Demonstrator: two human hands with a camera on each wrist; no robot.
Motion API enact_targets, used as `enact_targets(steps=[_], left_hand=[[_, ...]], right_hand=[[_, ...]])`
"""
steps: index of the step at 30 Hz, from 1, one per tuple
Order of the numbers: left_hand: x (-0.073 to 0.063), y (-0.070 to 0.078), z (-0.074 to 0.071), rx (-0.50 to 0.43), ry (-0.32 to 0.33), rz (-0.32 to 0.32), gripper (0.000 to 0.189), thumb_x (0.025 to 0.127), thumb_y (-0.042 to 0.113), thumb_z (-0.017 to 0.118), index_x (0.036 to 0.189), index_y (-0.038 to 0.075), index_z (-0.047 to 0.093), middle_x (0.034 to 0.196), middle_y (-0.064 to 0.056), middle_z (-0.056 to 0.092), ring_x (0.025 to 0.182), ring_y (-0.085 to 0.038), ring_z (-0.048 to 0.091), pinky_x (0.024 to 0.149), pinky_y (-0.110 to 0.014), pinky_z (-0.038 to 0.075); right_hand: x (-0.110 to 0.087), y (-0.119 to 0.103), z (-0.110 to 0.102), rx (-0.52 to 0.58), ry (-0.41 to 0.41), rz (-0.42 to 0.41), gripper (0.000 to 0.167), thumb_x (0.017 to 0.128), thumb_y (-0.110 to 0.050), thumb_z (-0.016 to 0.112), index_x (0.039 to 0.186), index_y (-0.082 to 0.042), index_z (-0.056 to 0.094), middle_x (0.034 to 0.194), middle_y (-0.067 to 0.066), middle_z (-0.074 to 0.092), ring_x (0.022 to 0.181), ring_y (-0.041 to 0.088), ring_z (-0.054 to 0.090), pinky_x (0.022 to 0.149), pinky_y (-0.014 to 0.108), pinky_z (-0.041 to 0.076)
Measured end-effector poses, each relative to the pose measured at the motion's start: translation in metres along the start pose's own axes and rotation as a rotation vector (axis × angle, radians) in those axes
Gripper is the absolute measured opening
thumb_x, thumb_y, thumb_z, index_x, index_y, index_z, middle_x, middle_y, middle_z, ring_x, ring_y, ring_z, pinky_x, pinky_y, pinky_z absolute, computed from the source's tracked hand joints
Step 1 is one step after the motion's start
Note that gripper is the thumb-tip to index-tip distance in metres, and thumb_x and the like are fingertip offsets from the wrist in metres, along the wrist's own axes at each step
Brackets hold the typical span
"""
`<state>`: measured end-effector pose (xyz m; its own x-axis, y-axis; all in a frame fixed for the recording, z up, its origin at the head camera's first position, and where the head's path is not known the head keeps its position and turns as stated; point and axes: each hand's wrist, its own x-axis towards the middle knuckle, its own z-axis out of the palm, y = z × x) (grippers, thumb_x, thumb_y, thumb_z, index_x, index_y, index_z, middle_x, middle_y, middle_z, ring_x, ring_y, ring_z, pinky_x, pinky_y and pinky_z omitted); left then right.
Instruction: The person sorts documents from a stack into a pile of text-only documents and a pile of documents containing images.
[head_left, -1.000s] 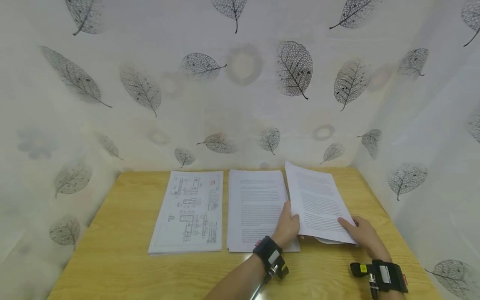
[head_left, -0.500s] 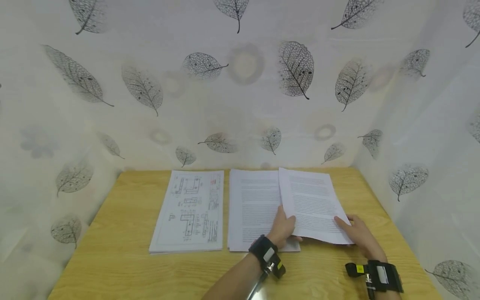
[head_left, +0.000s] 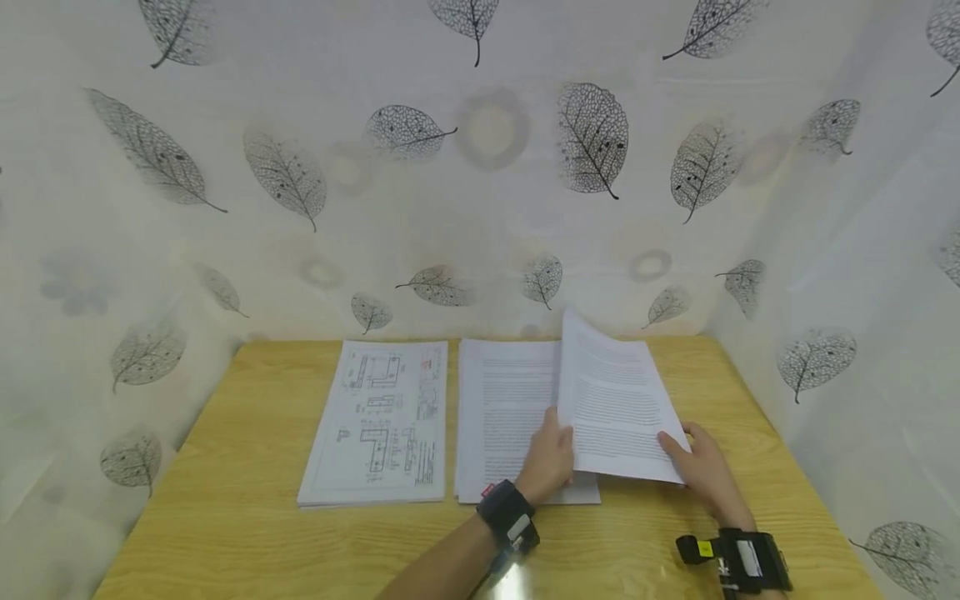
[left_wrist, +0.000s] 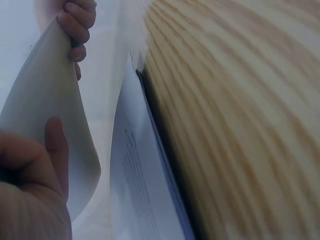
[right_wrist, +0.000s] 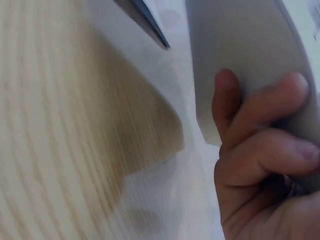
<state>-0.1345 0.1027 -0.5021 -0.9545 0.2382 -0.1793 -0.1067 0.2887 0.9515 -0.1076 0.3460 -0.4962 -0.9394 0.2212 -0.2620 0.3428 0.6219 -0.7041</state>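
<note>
Both hands hold a thin sheaf of printed paper [head_left: 615, 408] above the table's right side. My left hand [head_left: 549, 457] grips its left edge, and its upper left corner curls up. At the lower right corner my right hand [head_left: 707, 471] pinches it, thumb on top. The right wrist view shows the right hand's fingers [right_wrist: 265, 150] against the plain underside of the paper [right_wrist: 235, 45]. In the left wrist view the sheaf [left_wrist: 45, 95] hangs between both hands. Just left of it lies a stack of text pages [head_left: 510, 417], partly covered by the sheaf and my left hand.
A stack of technical drawings [head_left: 382, 425] lies left of the text pages, with a gap between them. Everything lies on a wood-grain table [head_left: 225, 467]. Leaf-patterned sheeting [head_left: 480, 208] rises behind the table and at both sides. Each wrist wears a black strapped camera [head_left: 750, 562].
Both hands and the sheaf have shifted left, so it now overlaps the right edge of the text pages. Its upper left corner dipped, then rose again. The other stacks have not moved.
</note>
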Motion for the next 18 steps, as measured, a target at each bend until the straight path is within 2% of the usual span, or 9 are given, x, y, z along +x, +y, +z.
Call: enact_targets(steps=[2,5,9,12,18], left_hand=[[-0.002,-0.001,-0.010,0.025,-0.009,-0.008,0.040,0.106,0.023,0.036,0.141,0.003,0.035,0.069,-0.001,0.053,0.042,-0.013,0.047,0.038,-0.025,0.036],[-0.006,-0.005,-0.026,0.064,-0.009,-0.011,0.039,0.107,0.025,0.034,0.139,0.003,0.037,0.069,-0.002,0.052,0.042,-0.014,0.046,0.038,-0.025,0.035],[-0.012,-0.010,-0.050,0.108,0.003,0.003,0.038,0.107,0.026,0.034,0.134,0.000,0.040,0.068,-0.003,0.052,0.040,-0.014,0.046,0.036,-0.025,0.036],[-0.016,-0.015,-0.065,0.134,0.011,0.021,0.040,0.107,0.028,0.035,0.133,-0.001,0.041,0.070,-0.007,0.054,0.038,-0.015,0.046,0.034,-0.027,0.037],[-0.023,-0.027,-0.087,0.218,0.029,0.019,0.042,0.107,0.031,0.036,0.130,-0.003,0.043,0.077,-0.009,0.055,0.042,-0.016,0.049,0.035,-0.029,0.041]], right_hand=[[-0.003,-0.007,0.007,-0.012,0.016,-0.020,0.063,0.101,-0.043,0.049,0.138,0.007,0.038,0.099,0.020,0.059,0.067,0.018,0.056,0.050,0.029,0.043],[-0.008,-0.018,0.020,-0.010,0.031,-0.049,0.059,0.102,-0.041,0.048,0.138,0.005,0.040,0.101,0.020,0.060,0.066,0.018,0.057,0.049,0.030,0.043],[-0.013,-0.032,0.037,0.023,0.032,-0.066,0.059,0.103,-0.044,0.044,0.142,0.000,0.042,0.107,0.021,0.063,0.073,0.020,0.059,0.055,0.030,0.044],[-0.014,-0.039,0.049,0.045,0.034,-0.081,0.059,0.103,-0.045,0.040,0.143,-0.002,0.044,0.114,0.019,0.065,0.083,0.020,0.059,0.064,0.029,0.044],[-0.013,-0.052,0.065,0.100,0.012,-0.108,0.057,0.104,-0.046,0.037,0.143,-0.005,0.045,0.119,0.018,0.065,0.086,0.020,0.060,0.069,0.029,0.046]])
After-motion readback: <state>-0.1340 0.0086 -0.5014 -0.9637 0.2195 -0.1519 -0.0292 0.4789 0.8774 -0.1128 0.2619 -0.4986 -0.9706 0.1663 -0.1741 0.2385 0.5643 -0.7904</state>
